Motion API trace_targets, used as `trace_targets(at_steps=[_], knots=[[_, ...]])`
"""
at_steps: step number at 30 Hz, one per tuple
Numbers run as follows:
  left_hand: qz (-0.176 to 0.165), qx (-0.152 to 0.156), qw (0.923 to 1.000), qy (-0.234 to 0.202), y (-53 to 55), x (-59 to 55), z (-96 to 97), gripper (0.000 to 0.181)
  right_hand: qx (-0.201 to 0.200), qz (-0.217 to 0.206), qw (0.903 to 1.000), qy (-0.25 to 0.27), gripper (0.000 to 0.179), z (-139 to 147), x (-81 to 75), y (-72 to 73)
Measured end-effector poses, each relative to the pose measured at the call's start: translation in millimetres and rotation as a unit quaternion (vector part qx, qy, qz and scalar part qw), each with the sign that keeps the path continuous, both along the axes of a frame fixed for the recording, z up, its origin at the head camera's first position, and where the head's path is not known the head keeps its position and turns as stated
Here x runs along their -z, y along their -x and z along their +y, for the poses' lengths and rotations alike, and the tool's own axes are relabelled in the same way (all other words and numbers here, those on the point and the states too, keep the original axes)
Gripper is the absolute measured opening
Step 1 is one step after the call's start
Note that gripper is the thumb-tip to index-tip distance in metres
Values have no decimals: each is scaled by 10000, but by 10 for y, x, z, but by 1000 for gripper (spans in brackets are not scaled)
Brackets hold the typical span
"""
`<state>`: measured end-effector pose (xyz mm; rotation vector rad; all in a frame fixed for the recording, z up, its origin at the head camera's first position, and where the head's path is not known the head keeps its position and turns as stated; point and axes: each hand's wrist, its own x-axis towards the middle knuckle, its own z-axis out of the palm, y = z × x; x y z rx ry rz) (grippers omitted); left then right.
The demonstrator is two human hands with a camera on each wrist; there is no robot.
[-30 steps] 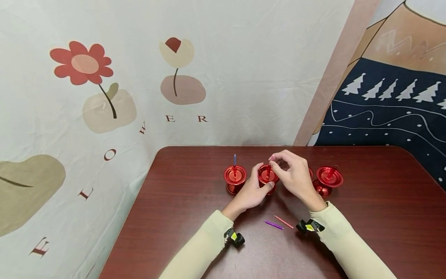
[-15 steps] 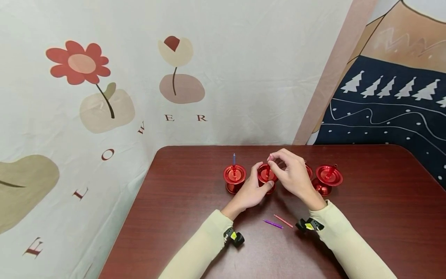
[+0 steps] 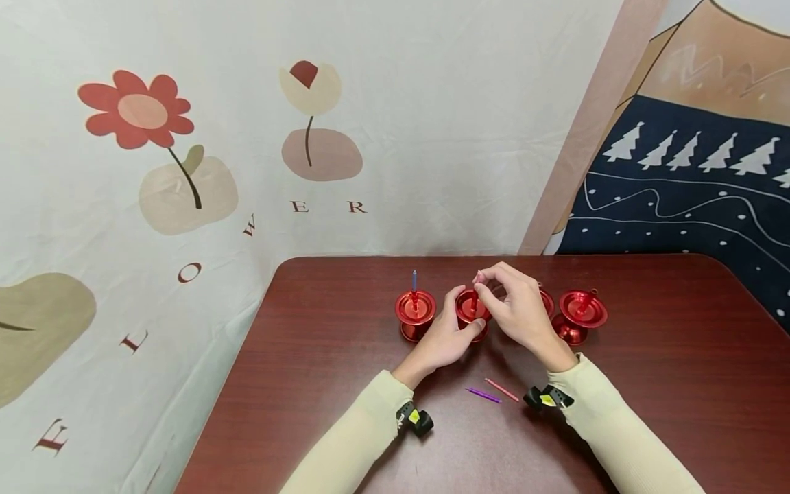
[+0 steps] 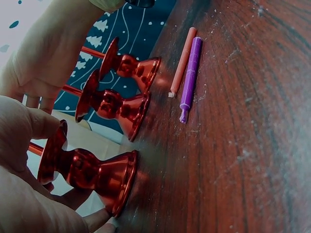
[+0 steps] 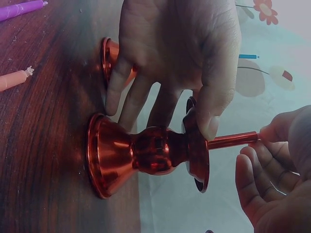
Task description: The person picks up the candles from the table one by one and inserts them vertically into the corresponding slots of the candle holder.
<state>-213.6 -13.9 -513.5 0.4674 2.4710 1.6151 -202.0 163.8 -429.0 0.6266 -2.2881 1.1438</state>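
Observation:
My left hand (image 3: 444,339) grips a shiny red metal candlestick (image 5: 155,150) around its dish and stem. The candlestick stands upright on the table, with a thin tube rising from its dish. At the top of that tube, my right hand (image 3: 517,305) pinches a small pink candle (image 3: 479,276) between thumb and fingers. Fingers mostly cover the candle, so how deep it sits cannot be told. To the left, a blue candle (image 3: 415,280) stands upright in another red candlestick (image 3: 415,310). Nearer me lie a purple candle (image 4: 192,73) and a salmon-coloured candle (image 4: 183,62), side by side.
Right of the hands stands a red candlestick (image 3: 583,312) with a bare tube. One more red candlestick (image 4: 114,104) is partly hidden behind my right hand in the head view. The dark wooden table (image 3: 666,370) ends at a patterned cloth backdrop (image 3: 432,171).
Both hands keep nearly the same place and grip on the candlestick and pink candle. The head view has shifted slightly.

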Motion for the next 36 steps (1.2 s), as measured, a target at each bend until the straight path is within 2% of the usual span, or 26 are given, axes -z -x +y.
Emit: trace_targets(at_steps=[5, 12, 25, 32, 36], knots=[[97, -27, 9998, 185, -79, -161, -11, 85, -106, -40, 9999, 68, 15, 0, -13, -8], [25, -106, 9998, 180, -242, -483, -44, 78, -203, -176, 9993, 266, 17, 18, -72, -32], [-312, -201, 9992, 135, -260, -513, -71, 78, -155, -305, 9990, 295, 16, 54, -148, -69], [-244, -210, 9995, 31, -262, -534, -96, 78, -165, -245, 9993, 243, 17, 60, -174, -84], [-279, -220, 9994, -3, -268, -540, -110, 78, -195, -386, 9988, 230, 17, 89, -186, -117]])
